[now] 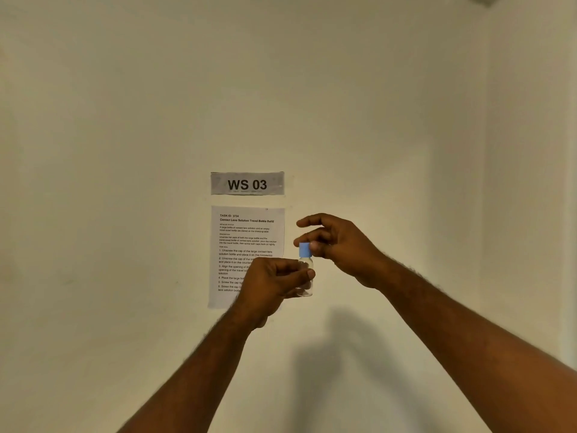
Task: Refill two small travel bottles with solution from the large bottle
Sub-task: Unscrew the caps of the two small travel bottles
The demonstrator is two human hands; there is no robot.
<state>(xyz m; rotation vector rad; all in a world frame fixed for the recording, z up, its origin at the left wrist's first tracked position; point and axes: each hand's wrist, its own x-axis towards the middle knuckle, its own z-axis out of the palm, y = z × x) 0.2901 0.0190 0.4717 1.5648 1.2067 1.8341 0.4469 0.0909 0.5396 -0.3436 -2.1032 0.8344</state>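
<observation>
A plain cream wall (125,120) fills the view, dimly and warmly lit; a grey "WS 03" sign (247,183) near centre; a printed instruction sheet (237,239) directly at its 6 o'clock; soft shadows toward 5 o'clock.

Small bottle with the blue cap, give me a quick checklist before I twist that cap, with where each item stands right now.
1. Left hand grips the small clear bottle by its body: ok.
2. Right hand has fingers pinching the blue cap: ok.
3. Bottle held upright: ok.
4. Cap seated on the neck: ok, it looks on; how tight, cannot tell.
5. Liquid level inside the bottle: cannot tell, the hand covers most of it.
6. Large bottle and a surface to set the cap on within view: not ok, only the wall and the instruction sheet show.
</observation>
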